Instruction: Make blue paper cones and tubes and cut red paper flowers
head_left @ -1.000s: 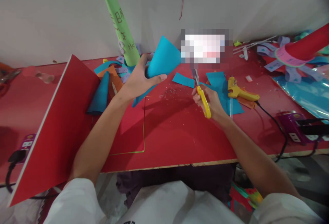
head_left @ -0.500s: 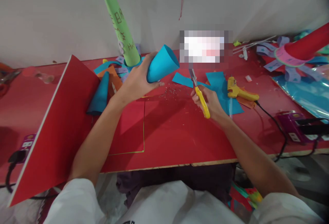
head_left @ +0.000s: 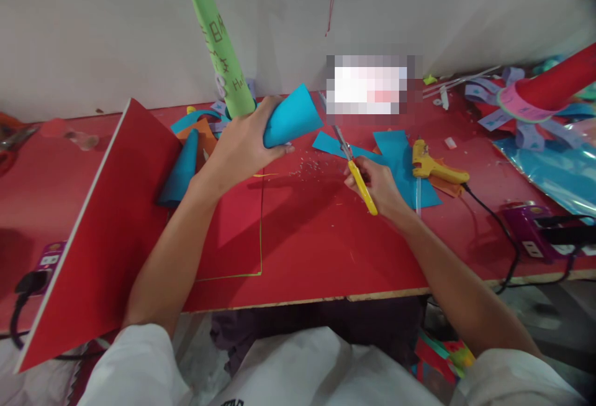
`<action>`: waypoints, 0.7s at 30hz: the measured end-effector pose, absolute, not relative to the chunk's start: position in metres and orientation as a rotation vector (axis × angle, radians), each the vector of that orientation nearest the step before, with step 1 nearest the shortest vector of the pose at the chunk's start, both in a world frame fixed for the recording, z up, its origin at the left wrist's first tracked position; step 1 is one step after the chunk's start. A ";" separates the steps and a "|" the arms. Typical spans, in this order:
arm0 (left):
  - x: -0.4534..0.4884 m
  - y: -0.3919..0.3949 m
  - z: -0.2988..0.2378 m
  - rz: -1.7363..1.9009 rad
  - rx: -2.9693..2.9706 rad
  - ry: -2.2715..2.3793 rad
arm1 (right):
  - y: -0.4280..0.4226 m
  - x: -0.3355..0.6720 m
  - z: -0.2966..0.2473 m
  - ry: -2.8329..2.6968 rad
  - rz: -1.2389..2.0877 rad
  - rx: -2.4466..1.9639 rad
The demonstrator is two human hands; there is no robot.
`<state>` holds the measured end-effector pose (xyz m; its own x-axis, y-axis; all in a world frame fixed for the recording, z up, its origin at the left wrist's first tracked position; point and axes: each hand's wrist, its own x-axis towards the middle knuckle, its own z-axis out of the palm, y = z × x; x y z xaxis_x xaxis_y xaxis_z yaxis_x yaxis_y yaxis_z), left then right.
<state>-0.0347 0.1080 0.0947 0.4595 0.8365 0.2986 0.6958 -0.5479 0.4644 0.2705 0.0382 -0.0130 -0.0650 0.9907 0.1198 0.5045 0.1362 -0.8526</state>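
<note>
The left hand is curled around a blue paper cone. The fingers wrap its narrow end and the thumb presses along the underside, so the wide mouth opens to the right, lifted just above the red worktop.

The right hand grips a pair of scissors, its fingers closed through the yellow handles. The blades slant up and left toward the cone's open rim. They come close to it, but whether they touch the paper cannot be told. The cone sits between the two hands, nearer the left, with the scissors just to its right.

- Flat blue paper pieces lie on the worktop beside the right hand.
- A yellow glue gun rests on them, just beyond the knuckles.
- A second blue cone lies on its side to the left of the left wrist.
- That cone lies against a large red board, which tilts up from the worktop's left part.
- A green tube with writing on it rises behind the left hand.
- A purple power strip lies near the right edge.
</note>
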 end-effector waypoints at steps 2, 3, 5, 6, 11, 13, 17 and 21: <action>-0.035 0.108 0.096 0.745 2.434 1.248 | 0.038 0.269 -0.010 -1.685 0.794 -1.483; -0.035 0.108 0.097 0.743 2.431 1.226 | 0.038 0.269 -0.009 -1.687 0.787 -1.488; -0.035 0.106 0.100 0.707 2.426 1.228 | 0.038 0.268 -0.008 -1.689 0.794 -1.486; -0.035 0.106 0.101 0.677 2.428 1.253 | 0.037 0.268 -0.007 -1.689 0.802 -1.484; -0.033 0.103 0.101 0.625 2.423 1.289 | 0.036 0.268 -0.007 -1.698 0.819 -1.494; -0.033 0.104 0.097 0.662 2.406 1.241 | 0.036 0.268 -0.008 -1.702 0.818 -1.492; -0.031 0.107 0.090 0.695 2.393 1.192 | 0.037 0.269 -0.008 -1.719 0.796 -1.476; -0.032 0.110 0.087 0.736 2.379 1.141 | 0.037 0.268 -0.005 -1.731 0.733 -1.494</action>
<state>-0.0320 0.1095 0.0867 0.5285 0.7998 0.2846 0.5892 -0.5870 0.5552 0.2684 0.0370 -0.0053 -0.0649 0.9856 0.1563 0.5738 0.1650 -0.8022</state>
